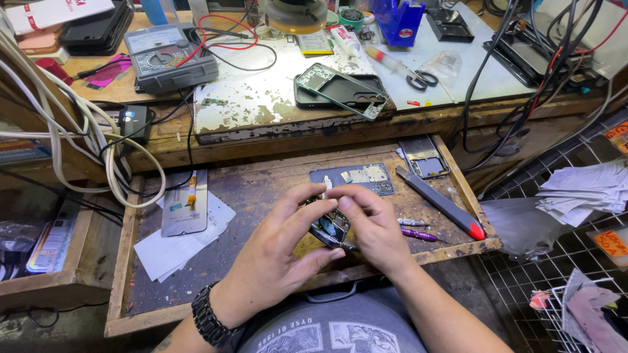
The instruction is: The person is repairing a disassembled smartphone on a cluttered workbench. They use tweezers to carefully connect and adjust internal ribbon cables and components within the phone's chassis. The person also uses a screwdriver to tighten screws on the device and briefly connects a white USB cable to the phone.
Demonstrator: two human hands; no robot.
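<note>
Two hands meet over the pulled-out wooden drawer [288, 176], seen from the head camera looking down.

Head view. My left hand [278, 252], with a black watch [206, 320] at the wrist, cradles a small opened phone body [332, 225] from the left and from below; its thumb and fingers are closed around the near-left edge of the piece. My right hand [369, 225] comes in from the right, fingers curled together and pinching the far upper edge of the same piece. Whether a fine tool sits between those fingertips I cannot tell, though a thin dark tip shows just below the phone body. The piece lies between both hands, tilted, its long axis running from far left to near right, circuit side facing up towards me. Both hands touch it; neither is nearer.

On the drawer floor, just beyond my fingers, lies a grey circuit plate [356, 175]. A grey cutter with a red end [441, 202] lies to the right, and a purple-handled tool [418, 234] lies near my right hand. A phone screen panel [184, 204] rests on white paper at the left. On the far bench sit a grey meter [170, 55] and a dark phone frame [340, 88].
</note>
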